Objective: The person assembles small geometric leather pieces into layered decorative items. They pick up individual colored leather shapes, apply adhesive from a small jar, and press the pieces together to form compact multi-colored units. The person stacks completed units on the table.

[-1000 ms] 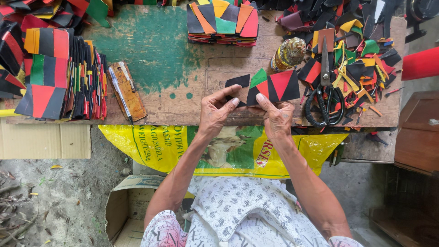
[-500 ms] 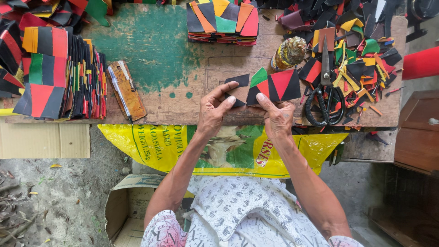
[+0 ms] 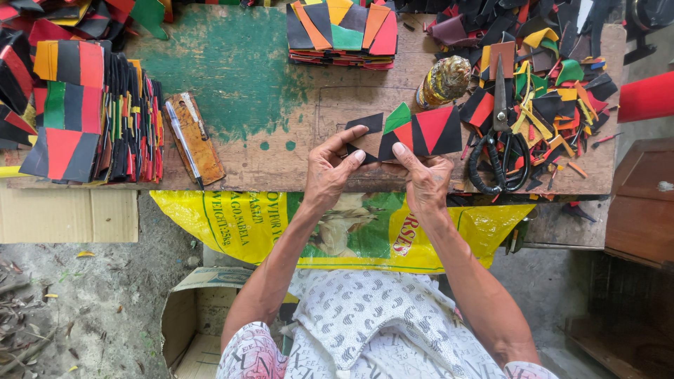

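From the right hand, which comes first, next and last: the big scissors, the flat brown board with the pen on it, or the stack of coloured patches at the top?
Measured from the right hand in the head view:
1. Scissors, just to its right on the table.
2. Stack of coloured patches, up at the table's far edge.
3. Brown board, far off to the left, past the left hand.

The near edge of the patchwork strip [image 3: 421, 135] sits under the fingertips of the left hand [image 3: 335, 167] and right hand [image 3: 427, 179], so how it's pinched there is anyone's guess. The stacks of coloured pieces [image 3: 70, 105] on the left run off the frame, same with the scrap heap [image 3: 547, 49] up top. The scissors [image 3: 500, 133] are half buried in scraps, blade tips covered. The red thing [image 3: 646, 97] at the right edge is cut off, can't tell what it is
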